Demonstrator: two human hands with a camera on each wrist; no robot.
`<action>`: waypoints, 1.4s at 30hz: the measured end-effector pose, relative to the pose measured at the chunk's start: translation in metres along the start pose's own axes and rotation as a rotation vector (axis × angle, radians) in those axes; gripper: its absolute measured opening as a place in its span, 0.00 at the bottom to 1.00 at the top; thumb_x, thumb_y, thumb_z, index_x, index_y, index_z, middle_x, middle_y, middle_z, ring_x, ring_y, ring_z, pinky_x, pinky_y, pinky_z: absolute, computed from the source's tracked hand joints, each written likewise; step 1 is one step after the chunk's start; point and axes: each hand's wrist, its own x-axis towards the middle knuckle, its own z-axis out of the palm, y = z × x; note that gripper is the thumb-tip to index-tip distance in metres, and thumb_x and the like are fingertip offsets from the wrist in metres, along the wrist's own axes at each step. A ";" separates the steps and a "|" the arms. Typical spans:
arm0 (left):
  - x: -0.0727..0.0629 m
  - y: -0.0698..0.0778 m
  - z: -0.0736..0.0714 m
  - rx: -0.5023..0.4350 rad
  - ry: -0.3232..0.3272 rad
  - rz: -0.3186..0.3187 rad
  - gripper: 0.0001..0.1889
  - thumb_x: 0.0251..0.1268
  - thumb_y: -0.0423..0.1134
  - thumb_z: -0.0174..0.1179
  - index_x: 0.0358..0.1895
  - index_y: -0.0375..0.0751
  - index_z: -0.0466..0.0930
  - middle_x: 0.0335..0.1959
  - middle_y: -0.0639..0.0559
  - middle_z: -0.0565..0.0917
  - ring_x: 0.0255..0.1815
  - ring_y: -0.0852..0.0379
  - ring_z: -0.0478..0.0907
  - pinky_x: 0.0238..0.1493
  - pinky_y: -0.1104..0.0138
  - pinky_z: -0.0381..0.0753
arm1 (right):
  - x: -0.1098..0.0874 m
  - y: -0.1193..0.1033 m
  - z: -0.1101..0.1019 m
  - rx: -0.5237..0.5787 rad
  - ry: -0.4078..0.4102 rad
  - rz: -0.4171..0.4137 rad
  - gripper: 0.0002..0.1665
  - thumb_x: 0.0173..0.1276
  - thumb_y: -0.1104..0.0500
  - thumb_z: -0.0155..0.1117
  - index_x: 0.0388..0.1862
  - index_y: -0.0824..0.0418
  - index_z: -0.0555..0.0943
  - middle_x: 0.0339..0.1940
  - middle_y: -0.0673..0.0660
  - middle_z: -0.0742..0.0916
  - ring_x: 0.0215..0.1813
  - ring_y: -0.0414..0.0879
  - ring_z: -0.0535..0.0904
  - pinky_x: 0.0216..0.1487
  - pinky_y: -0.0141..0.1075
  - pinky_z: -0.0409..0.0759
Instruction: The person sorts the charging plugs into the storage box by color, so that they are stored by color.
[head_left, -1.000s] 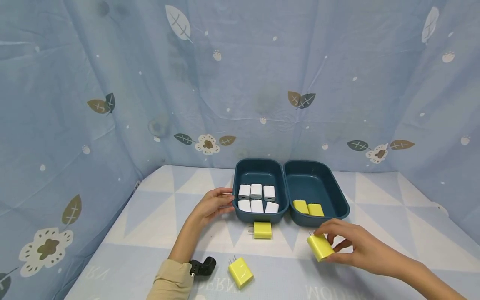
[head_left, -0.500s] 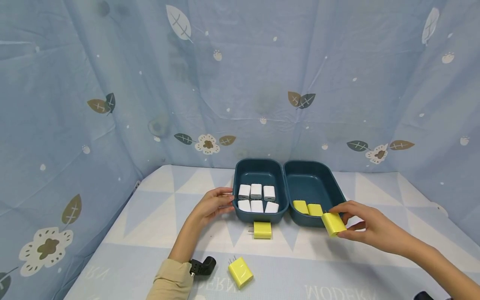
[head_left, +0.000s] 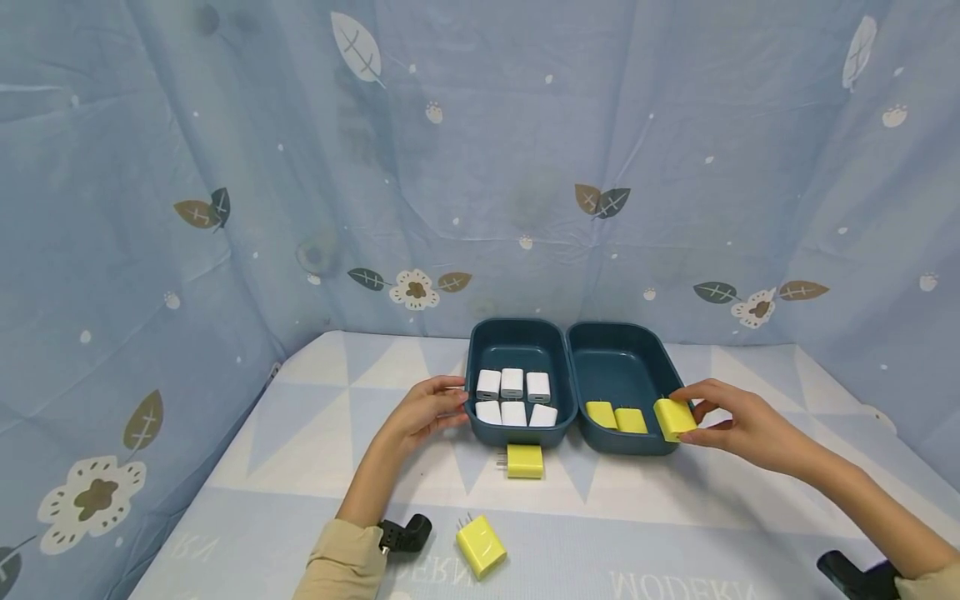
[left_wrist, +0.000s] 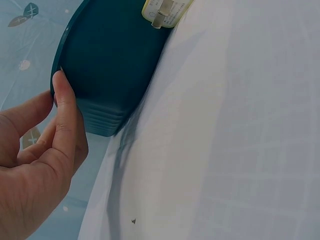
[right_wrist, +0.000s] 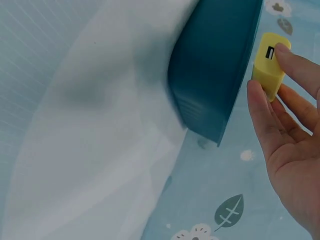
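My right hand (head_left: 757, 425) pinches a yellow USB charger (head_left: 674, 418) between thumb and fingers, above the right front rim of the right teal bin (head_left: 615, 379). In the right wrist view, the held charger (right_wrist: 270, 65) shows its USB port and stands above the bin's edge. Two yellow chargers (head_left: 631, 420) lie in the front of that bin. My left hand (head_left: 426, 412) holds the left rim of the left teal bin (head_left: 517, 342); the left wrist view shows its thumb and a finger at that rim. Several white chargers (head_left: 512, 382) lie in two rows inside.
One yellow charger (head_left: 525, 461) lies just in front of the left bin, prongs pointing left. Another yellow charger (head_left: 482, 546) lies nearer on the patterned tablecloth (head_left: 300, 450). The two bins stand side by side near the blue curtain (head_left: 480, 167).
My right hand has carried the yellow charger up and to the right, from in front of the right bin to above its rim. The left hand stays at the left bin.
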 end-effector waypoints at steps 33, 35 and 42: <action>-0.001 0.001 0.001 0.000 -0.001 -0.004 0.20 0.71 0.25 0.55 0.64 0.25 0.68 0.45 0.41 0.78 0.37 0.56 0.82 0.43 0.65 0.87 | 0.036 0.002 0.001 -0.122 -0.068 0.148 0.14 0.58 0.71 0.71 0.43 0.68 0.82 0.39 0.57 0.84 0.38 0.47 0.78 0.38 0.38 0.85; -0.001 0.001 0.001 -0.002 -0.004 -0.001 0.20 0.71 0.25 0.55 0.64 0.24 0.68 0.45 0.41 0.78 0.37 0.56 0.81 0.42 0.65 0.87 | 0.035 0.000 0.002 -0.111 -0.063 0.146 0.14 0.58 0.71 0.72 0.43 0.68 0.82 0.40 0.57 0.84 0.39 0.46 0.78 0.38 0.38 0.85; 0.000 0.000 0.000 -0.002 -0.009 0.002 0.21 0.71 0.25 0.55 0.64 0.24 0.67 0.45 0.41 0.77 0.37 0.56 0.82 0.43 0.65 0.87 | 0.030 -0.019 0.014 -0.031 -0.026 0.074 0.16 0.58 0.69 0.74 0.44 0.60 0.83 0.41 0.51 0.84 0.39 0.41 0.79 0.36 0.32 0.85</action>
